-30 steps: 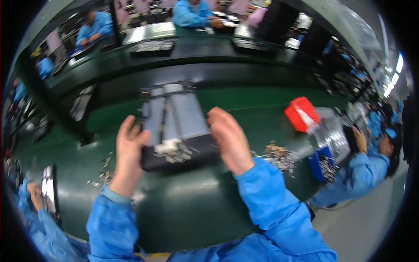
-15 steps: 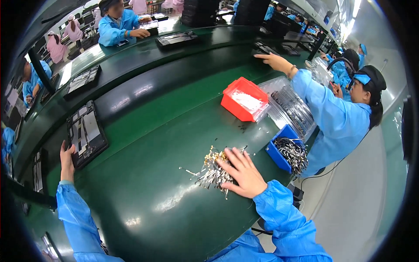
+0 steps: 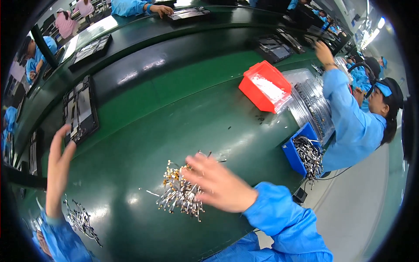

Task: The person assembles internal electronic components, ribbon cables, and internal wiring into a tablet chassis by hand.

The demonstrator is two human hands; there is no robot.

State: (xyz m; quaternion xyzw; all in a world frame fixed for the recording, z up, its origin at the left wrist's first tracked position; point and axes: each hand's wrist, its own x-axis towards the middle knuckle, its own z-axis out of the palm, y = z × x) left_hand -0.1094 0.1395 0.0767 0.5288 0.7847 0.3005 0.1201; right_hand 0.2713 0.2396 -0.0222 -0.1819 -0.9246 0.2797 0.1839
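My right hand point(image 3: 222, 184) is over the right side of a loose pile of small flex cables point(image 3: 180, 196) with silvery strips and gold-coloured ends. Its fingers are apart and blurred, and I see nothing held in it. On the left, my left hand point(image 3: 59, 163) has thumb and forefinger spread beside the near end of a flat black device housing point(image 3: 80, 109). Whether a fingertip touches the housing, I cannot tell. A second bunch of thin cables point(image 3: 83, 222) lies beside my left forearm.
A red bin point(image 3: 257, 95) with white contents stands at the back right, next to clear plastic trays point(image 3: 312, 107). Nearer is a blue bin point(image 3: 293, 156) full of cables. A co-worker's arm point(image 3: 347, 98) reaches over the right side. More housings point(image 3: 275, 48) lie along the dark belt.
The view has shifted. My left hand has drawn back from the housing's edge, its fingers spreading. My right hand has moved rightward relative to the pile. The co-worker on the right has pulled a hand back.
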